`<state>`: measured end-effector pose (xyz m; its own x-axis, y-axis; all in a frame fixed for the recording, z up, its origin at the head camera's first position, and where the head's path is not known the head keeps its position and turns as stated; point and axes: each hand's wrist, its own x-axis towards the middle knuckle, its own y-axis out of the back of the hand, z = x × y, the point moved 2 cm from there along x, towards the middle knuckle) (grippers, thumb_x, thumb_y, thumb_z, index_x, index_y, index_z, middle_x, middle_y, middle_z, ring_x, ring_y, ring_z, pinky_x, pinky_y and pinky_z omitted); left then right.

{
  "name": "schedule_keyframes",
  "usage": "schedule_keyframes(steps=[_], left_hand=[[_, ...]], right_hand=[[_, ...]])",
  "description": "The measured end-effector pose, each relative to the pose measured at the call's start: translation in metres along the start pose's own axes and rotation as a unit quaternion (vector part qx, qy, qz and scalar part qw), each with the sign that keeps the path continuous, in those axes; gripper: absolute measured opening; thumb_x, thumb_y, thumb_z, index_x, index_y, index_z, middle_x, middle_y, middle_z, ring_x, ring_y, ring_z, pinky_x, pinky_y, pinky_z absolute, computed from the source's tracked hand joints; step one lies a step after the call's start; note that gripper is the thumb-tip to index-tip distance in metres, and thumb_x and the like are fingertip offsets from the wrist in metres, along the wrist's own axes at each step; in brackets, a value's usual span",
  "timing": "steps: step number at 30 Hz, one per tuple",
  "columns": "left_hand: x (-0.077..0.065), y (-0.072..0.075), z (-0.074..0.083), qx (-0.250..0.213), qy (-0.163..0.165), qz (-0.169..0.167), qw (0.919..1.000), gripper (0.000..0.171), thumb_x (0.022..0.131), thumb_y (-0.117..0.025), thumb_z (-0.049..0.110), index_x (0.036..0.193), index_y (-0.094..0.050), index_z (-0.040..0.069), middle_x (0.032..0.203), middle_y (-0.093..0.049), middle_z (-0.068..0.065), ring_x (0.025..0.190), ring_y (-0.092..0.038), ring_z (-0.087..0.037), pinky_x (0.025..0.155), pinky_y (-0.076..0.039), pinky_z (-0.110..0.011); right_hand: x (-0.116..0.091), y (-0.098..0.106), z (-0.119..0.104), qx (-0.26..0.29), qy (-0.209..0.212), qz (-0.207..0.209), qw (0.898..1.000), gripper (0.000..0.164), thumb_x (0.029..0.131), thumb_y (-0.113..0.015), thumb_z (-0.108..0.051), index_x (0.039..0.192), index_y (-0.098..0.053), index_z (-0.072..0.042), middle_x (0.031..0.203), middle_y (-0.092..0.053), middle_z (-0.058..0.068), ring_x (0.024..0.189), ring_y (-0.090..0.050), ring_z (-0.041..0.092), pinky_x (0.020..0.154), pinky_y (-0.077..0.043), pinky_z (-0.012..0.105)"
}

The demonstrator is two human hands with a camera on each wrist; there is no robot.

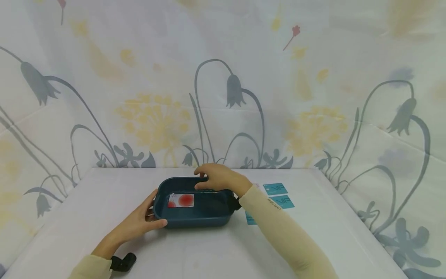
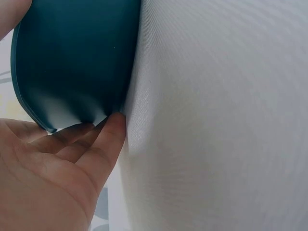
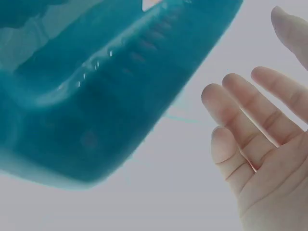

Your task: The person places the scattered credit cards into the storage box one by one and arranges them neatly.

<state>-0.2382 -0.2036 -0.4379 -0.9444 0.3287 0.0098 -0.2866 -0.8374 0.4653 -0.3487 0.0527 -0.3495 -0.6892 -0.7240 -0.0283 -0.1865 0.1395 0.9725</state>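
A dark teal plastic basin (image 1: 195, 222) stands on the white table. Inside it lies a white card with red circles (image 1: 186, 200). My left hand (image 1: 141, 221) holds the basin's left end, thumb at the near corner and fingers along the end wall. The left wrist view shows those fingertips (image 2: 115, 122) against the wall, low by the tabletop. My right hand (image 1: 219, 177) hovers over the basin's far rim toward the right, holding nothing. In the right wrist view its fingers (image 3: 248, 103) are spread and relaxed, apart from the basin's wall (image 3: 144, 106).
Right of the basin lie several teal cards, among them an upper one (image 1: 275, 188), a middle one (image 1: 283, 201) and a lower one (image 1: 250, 218) partly behind the right sleeve (image 1: 278, 221). A flower-printed curtain (image 1: 223, 97) hangs behind the table (image 1: 195, 252).
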Motion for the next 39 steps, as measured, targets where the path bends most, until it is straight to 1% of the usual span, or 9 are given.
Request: schedule_keyframes(steps=[4,7,12,17,20,22,28,34,39], left_hand=[[0.000,0.000,-0.002,-0.003,0.004,-0.002,1.0000,0.101,0.085,-0.073,0.029,0.154,0.000,0.012,0.153,-0.016,-0.027,0.128,-0.042,-0.045,0.093,-0.050,-0.040],[-0.001,0.000,-0.002,0.001,-0.002,-0.003,1.0000,0.101,0.086,-0.072,0.028,0.154,0.000,0.012,0.152,-0.020,-0.029,0.127,-0.043,-0.044,0.093,-0.050,-0.039],[-0.001,-0.001,-0.001,0.018,-0.022,0.007,0.9996,0.101,0.085,-0.073,0.029,0.154,-0.003,0.010,0.148,-0.029,-0.030,0.126,-0.046,-0.041,0.095,-0.048,-0.040],[0.000,0.000,0.000,0.016,-0.020,0.007,0.9997,0.101,0.084,-0.074,0.029,0.154,-0.003,0.010,0.149,-0.027,-0.029,0.127,-0.044,-0.042,0.095,-0.048,-0.040],[0.000,0.000,0.000,0.003,-0.008,0.001,1.0000,0.102,0.085,-0.073,0.029,0.154,-0.001,0.010,0.151,-0.021,-0.029,0.127,-0.043,-0.043,0.093,-0.049,-0.038],[0.000,0.000,0.000,-0.003,-0.003,-0.003,1.0000,0.102,0.085,-0.073,0.028,0.154,0.000,0.010,0.152,-0.020,-0.029,0.127,-0.044,-0.043,0.092,-0.050,-0.037],[-0.003,0.000,0.001,0.012,-0.014,0.010,0.9998,0.101,0.084,-0.074,0.027,0.154,-0.003,0.008,0.146,-0.031,-0.030,0.125,-0.047,-0.040,0.095,-0.048,-0.038],[-0.002,-0.003,0.000,0.008,0.000,0.008,0.9999,0.103,0.083,-0.075,0.030,0.154,-0.003,0.009,0.148,-0.028,-0.030,0.125,-0.047,-0.040,0.093,-0.049,-0.036],[0.000,-0.003,0.000,0.015,-0.004,0.011,0.9998,0.102,0.084,-0.074,0.029,0.154,-0.003,0.009,0.147,-0.030,-0.029,0.126,-0.046,-0.040,0.095,-0.048,-0.038]], right_hand=[[-0.017,0.006,0.009,0.006,-0.004,0.020,1.000,0.054,0.089,-0.064,-0.046,0.134,-0.055,-0.017,0.118,-0.061,-0.001,0.098,-0.058,0.013,0.087,-0.048,0.031],[-0.031,0.010,0.015,0.015,-0.007,0.038,0.999,0.055,0.089,-0.064,-0.046,0.133,-0.055,-0.015,0.115,-0.061,-0.001,0.088,-0.058,0.010,0.081,-0.049,0.027],[-0.057,0.014,0.025,0.029,-0.014,0.069,0.997,0.055,0.088,-0.065,-0.047,0.131,-0.057,-0.013,0.114,-0.061,0.001,0.090,-0.057,0.013,0.080,-0.049,0.028],[-0.083,0.013,0.037,0.043,-0.036,0.090,0.994,0.054,0.087,-0.067,-0.046,0.128,-0.058,-0.013,0.114,-0.060,0.000,0.093,-0.057,0.016,0.080,-0.048,0.031],[-0.096,0.011,0.045,0.049,-0.035,0.107,0.992,0.053,0.086,-0.068,-0.044,0.128,-0.059,-0.012,0.115,-0.060,-0.001,0.092,-0.055,0.014,0.079,-0.049,0.031],[-0.104,0.008,0.051,0.052,-0.035,0.119,0.991,0.053,0.086,-0.069,-0.043,0.128,-0.059,-0.012,0.116,-0.061,-0.001,0.091,-0.055,0.013,0.077,-0.048,0.030],[-0.124,-0.005,0.067,0.064,-0.029,0.144,0.987,0.050,0.088,-0.068,-0.041,0.126,-0.060,-0.010,0.115,-0.062,0.001,0.088,-0.055,0.014,0.076,-0.048,0.030],[-0.147,-0.017,0.083,0.097,-0.041,0.167,0.980,0.048,0.087,-0.069,-0.038,0.124,-0.061,-0.010,0.111,-0.063,0.003,0.086,-0.056,0.015,0.072,-0.048,0.030],[-0.161,-0.027,0.095,0.109,-0.052,0.177,0.977,0.048,0.088,-0.068,-0.039,0.124,-0.060,-0.008,0.110,-0.063,0.007,0.084,-0.056,0.014,0.070,-0.047,0.028]])
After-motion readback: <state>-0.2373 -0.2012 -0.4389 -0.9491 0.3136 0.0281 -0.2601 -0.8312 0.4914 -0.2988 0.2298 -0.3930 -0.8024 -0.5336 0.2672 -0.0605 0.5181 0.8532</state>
